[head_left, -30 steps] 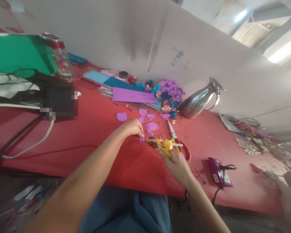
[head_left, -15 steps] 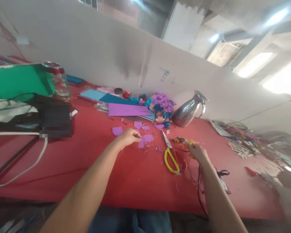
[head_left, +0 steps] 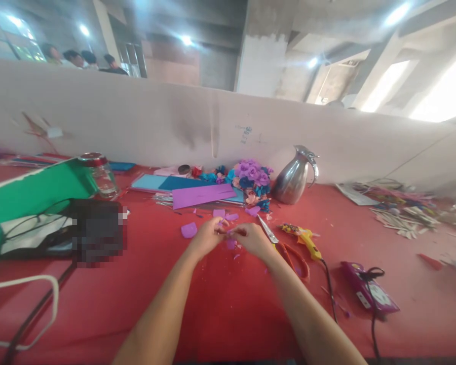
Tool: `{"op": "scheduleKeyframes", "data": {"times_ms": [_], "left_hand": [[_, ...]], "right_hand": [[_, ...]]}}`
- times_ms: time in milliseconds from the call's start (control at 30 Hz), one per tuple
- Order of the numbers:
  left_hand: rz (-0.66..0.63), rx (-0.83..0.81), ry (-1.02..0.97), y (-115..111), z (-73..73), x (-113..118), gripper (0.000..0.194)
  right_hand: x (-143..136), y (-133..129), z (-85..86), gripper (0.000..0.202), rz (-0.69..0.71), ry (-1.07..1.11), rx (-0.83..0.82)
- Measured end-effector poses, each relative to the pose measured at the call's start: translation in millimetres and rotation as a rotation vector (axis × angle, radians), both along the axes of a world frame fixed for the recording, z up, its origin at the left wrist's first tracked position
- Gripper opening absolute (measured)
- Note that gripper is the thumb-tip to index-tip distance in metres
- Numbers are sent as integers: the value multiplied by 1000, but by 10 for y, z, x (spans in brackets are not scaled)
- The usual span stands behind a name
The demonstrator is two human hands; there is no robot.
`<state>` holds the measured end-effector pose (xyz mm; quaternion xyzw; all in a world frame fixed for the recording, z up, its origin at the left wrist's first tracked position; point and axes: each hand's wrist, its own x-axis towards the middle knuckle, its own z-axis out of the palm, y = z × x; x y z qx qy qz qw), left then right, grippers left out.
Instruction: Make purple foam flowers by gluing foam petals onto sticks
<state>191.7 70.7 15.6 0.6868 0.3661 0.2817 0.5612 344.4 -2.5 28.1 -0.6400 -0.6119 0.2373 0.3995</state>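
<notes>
My left hand (head_left: pixel 209 237) and my right hand (head_left: pixel 254 239) meet at the middle of the red table (head_left: pixel 228 309), fingertips pinched close together. A small purple paper piece (head_left: pixel 231 233) shows between their fingers, partly hidden by them. Loose purple cut pieces lie around and under the hands, one of them a rounded purple piece (head_left: pixel 189 230) left of my left hand. Scissors (head_left: pixel 269 231) lie just right of my right hand, partly covered by its forearm. Further right rests a yellow hot glue gun (head_left: pixel 307 244) with a black cord, touched by neither hand.
Behind the hands lie a purple paper strip (head_left: pixel 201 196), blue sheets and a bunch of paper flowers (head_left: pixel 253 175). A metal jug (head_left: pixel 293 177) stands by the wall. A lidded glass jar (head_left: pixel 103 177) is left; a purple box (head_left: pixel 368 289) and a stick pile (head_left: pixel 405 220) are right.
My right hand has left the glue gun on the table and moved left to meet my left hand. The left hand stays over the purple pieces. The view has levelled.
</notes>
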Motion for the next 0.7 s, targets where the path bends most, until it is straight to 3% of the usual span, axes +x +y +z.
{"op": "scheduleKeyframes", "data": {"times_ms": [133, 267, 400, 700], "left_hand": [[145, 71, -84, -21, 33, 22, 30], [193, -8, -204, -50, 99, 32, 34], [187, -88, -287, -79, 119, 58, 33], [188, -271, -392, -201, 178, 167, 31]], "right_hand": [[144, 3, -100, 26, -153, 117, 49], [244, 3, -93, 29, -287, 540, 90], [253, -17, -25, 35, -326, 854, 105], [168, -25, 19, 34, -359, 972, 110]]}}
